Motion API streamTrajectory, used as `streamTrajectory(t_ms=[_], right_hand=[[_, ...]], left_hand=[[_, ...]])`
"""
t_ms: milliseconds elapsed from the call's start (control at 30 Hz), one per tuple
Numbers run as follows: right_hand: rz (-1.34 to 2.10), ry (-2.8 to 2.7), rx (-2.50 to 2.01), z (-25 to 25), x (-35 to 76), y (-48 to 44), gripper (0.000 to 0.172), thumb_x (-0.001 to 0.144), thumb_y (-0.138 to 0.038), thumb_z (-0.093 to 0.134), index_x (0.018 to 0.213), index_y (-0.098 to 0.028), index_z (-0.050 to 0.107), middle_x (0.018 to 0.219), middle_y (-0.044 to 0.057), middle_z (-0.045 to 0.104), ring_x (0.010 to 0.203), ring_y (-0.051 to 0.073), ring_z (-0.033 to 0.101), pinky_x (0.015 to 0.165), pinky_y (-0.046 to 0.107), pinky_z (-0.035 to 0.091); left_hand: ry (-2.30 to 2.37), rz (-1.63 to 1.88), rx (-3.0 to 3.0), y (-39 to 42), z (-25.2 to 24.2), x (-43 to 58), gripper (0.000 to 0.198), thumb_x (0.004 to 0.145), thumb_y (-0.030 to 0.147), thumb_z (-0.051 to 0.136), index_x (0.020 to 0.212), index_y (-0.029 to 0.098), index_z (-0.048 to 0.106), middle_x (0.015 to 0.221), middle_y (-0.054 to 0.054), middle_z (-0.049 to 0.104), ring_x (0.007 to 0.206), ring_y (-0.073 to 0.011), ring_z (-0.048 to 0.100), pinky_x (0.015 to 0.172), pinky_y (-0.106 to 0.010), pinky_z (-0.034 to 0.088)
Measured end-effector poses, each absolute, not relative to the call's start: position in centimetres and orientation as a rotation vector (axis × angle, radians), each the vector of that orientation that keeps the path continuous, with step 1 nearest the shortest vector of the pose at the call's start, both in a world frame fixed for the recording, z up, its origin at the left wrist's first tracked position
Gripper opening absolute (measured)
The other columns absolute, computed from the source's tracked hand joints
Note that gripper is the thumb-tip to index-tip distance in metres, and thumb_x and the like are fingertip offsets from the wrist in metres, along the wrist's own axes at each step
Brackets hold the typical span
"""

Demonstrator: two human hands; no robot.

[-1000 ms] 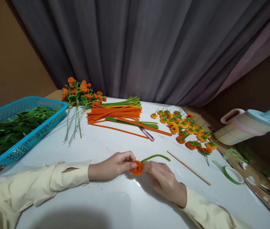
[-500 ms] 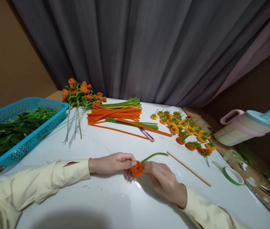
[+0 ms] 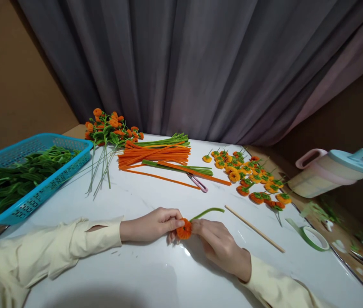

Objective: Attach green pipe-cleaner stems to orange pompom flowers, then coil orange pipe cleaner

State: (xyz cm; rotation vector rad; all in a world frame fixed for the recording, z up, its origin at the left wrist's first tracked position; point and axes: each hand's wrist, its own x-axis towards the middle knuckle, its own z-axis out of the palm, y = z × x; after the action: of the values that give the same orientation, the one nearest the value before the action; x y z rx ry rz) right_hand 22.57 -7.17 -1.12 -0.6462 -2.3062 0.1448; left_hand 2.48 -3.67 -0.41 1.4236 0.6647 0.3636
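Observation:
An orange pipe-cleaner flower point(image 3: 184, 229) is held just above the white table in front of me. My left hand point(image 3: 156, 224) pinches its left side between thumb and fingers. At its right side, the fingertips of my right hand point(image 3: 220, 241) are closed on the flower's edge, close to where a green pipe cleaner point(image 3: 207, 212) sticks out up and to the right. Exactly what the right fingertips grip is partly hidden. A thin wooden stick point(image 3: 254, 229) lies to the right of that hand.
Orange pipe cleaners point(image 3: 154, 155) lie at the table's back beside finished orange flowers point(image 3: 114, 122). Small flower heads point(image 3: 235, 176) spread at the right. A blue basket point(image 3: 37, 201) of green leaves stands left. Pink clippers point(image 3: 197, 183), green tape point(image 3: 314, 238) and a large cup point(image 3: 325, 173) are also around.
The flower has turned slightly between my fingers, and the green pipe cleaner's tip has dropped a little. Both hands stay in nearly the same place.

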Motion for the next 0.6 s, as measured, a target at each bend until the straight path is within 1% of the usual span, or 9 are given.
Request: streamTrajectory(t_ms=[167,367,467,600], right_hand=[[0.057,-2.346,-0.618,-1.0,22.8,-6.89,0.034,0.076,0.007,0.028,0.093,-0.015,0.049,0.071,0.008,0.06,0.06,0.016,0.053,0.051,0.025,0.043],[-0.006,-2.359,-0.636,-0.92,23.16,-6.71,0.033,0.077,0.006,0.029,0.094,-0.014,0.049,0.072,0.007,0.061,0.06,0.015,0.055,0.053,0.024,0.044],[-0.034,-2.347,-0.653,-0.82,22.99,-6.7,0.033,0.078,0.005,0.029,0.094,-0.014,0.049,0.072,0.007,0.061,0.061,0.015,0.056,0.053,0.024,0.044],[-0.095,-2.35,-0.641,-0.8,22.44,-6.88,0.033,0.078,0.006,0.028,0.094,-0.014,0.049,0.069,0.006,0.06,0.059,0.015,0.055,0.051,0.024,0.043]], left_hand=[[0.629,0.328,1.412,-3.47,-0.34,2.32,0.041,0.082,0.056,0.047,0.078,0.015,0.047,0.066,0.001,0.055,0.058,-0.0096,0.053,0.06,-0.025,0.045],[0.585,0.368,1.366,-3.43,-0.29,2.38,0.036,0.085,0.05,0.048,0.081,0.014,0.048,0.067,-0.001,0.057,0.057,-0.0098,0.054,0.059,-0.025,0.045],[0.57,0.393,1.325,-3.47,-0.18,2.46,0.033,0.083,0.047,0.052,0.085,0.014,0.047,0.068,-0.001,0.059,0.057,-0.0103,0.056,0.06,-0.026,0.046],[0.605,0.423,1.334,-3.73,-0.24,2.67,0.028,0.08,0.04,0.058,0.081,0.016,0.044,0.069,0.001,0.057,0.055,-0.009,0.056,0.059,-0.026,0.048]])
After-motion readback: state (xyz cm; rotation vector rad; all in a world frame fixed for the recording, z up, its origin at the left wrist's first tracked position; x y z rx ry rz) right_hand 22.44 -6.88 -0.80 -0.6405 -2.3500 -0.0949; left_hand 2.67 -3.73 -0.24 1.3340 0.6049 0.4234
